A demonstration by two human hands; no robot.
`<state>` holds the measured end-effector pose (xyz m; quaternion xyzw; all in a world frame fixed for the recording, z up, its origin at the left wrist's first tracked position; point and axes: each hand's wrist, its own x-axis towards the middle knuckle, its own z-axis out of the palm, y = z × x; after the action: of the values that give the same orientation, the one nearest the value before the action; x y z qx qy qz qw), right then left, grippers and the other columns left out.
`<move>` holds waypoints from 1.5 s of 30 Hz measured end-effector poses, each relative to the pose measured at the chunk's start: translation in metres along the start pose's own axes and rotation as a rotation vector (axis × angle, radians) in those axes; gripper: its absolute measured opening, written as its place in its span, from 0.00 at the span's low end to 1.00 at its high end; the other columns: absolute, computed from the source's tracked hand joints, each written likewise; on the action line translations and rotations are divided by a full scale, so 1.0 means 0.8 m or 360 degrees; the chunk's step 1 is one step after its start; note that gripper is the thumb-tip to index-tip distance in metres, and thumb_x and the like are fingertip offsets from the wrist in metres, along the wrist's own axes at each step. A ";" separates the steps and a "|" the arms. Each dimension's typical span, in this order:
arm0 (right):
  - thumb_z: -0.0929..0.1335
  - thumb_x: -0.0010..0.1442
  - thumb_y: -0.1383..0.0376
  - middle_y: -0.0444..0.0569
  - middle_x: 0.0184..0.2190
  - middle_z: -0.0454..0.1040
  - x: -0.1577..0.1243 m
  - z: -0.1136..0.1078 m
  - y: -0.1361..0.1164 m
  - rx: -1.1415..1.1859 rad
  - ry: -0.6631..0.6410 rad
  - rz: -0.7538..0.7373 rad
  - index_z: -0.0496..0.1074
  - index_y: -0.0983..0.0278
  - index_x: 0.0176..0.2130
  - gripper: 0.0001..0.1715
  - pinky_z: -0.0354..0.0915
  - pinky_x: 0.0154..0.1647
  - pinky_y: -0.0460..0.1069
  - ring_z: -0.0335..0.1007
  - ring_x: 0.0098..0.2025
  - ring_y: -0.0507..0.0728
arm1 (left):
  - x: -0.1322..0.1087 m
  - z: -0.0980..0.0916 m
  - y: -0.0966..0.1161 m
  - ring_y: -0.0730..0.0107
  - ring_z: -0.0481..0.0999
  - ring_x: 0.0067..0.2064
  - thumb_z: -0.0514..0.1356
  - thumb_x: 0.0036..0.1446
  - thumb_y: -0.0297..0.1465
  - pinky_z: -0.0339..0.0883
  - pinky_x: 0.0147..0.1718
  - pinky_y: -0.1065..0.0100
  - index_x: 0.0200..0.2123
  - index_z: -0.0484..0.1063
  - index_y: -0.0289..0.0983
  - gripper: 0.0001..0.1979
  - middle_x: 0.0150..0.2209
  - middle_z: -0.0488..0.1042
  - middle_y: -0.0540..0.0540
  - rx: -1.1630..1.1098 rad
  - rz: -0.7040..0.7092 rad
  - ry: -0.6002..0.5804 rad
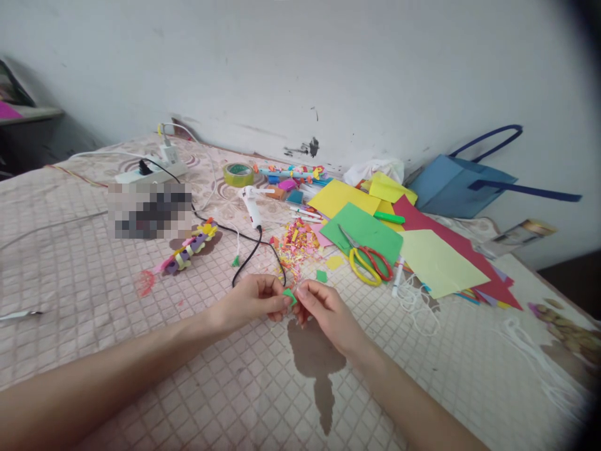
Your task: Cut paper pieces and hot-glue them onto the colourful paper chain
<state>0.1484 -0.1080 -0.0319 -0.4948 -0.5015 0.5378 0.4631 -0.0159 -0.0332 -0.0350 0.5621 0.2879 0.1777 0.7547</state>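
Note:
A small green paper piece [290,296] is pinched between the fingertips of both hands above the table. My left hand [258,297] holds it from the left with thumb and fingers closed. On its other side, my right hand [326,310] grips the right edge, thumb against fingers. Just beyond them lies another small green square [322,275]. Farther back, scissors with yellow and red handles [366,266] rest partly on a green sheet [359,232]. A white glue gun [252,210] stands behind my hands, its black cord curving toward them.
Paper scraps [298,244] are heaped behind the hands. Coloured sheets [441,260], white string [417,304] and a blue bag [462,185] are at the right. A decorated paper craft [190,248], tape roll [238,175] and power strip [150,170] are farther left.

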 end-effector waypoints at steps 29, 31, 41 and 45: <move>0.65 0.60 0.60 0.40 0.22 0.64 -0.001 -0.002 -0.005 -0.0239 0.0012 -0.0063 0.66 0.64 0.29 0.11 0.60 0.25 0.45 0.60 0.23 0.48 | -0.003 0.003 0.008 0.77 0.69 0.25 0.60 0.52 0.41 0.62 0.25 0.73 0.25 0.65 0.33 0.16 0.22 0.70 0.51 0.0262 0.0104 0.0035; 0.64 0.61 0.60 0.40 0.22 0.64 -0.001 -0.002 -0.005 -0.0265 0.0031 -0.0083 0.66 0.63 0.29 0.11 0.59 0.25 0.45 0.60 0.23 0.49 | -0.003 0.004 0.007 0.78 0.68 0.24 0.61 0.51 0.41 0.61 0.24 0.74 0.25 0.65 0.33 0.16 0.22 0.69 0.52 0.0305 0.0080 0.0018; 0.64 0.61 0.61 0.40 0.22 0.62 -0.002 -0.002 -0.007 -0.0342 -0.0006 -0.0073 0.64 0.64 0.29 0.11 0.58 0.24 0.45 0.59 0.23 0.49 | -0.001 0.001 0.005 0.77 0.70 0.25 0.63 0.49 0.39 0.64 0.28 0.72 0.26 0.66 0.33 0.15 0.24 0.72 0.51 0.0129 -0.0068 -0.0119; 0.63 0.62 0.60 0.40 0.22 0.62 -0.001 -0.005 -0.005 -0.0354 0.0001 -0.0067 0.65 0.64 0.29 0.12 0.58 0.25 0.45 0.58 0.23 0.49 | 0.000 -0.001 0.008 0.77 0.70 0.25 0.60 0.51 0.43 0.64 0.27 0.71 0.27 0.66 0.34 0.17 0.26 0.73 0.49 0.0148 -0.0045 -0.0096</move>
<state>0.1527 -0.1080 -0.0275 -0.5326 -0.5683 0.4687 0.4168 -0.0160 -0.0308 -0.0293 0.5975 0.2810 0.1363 0.7385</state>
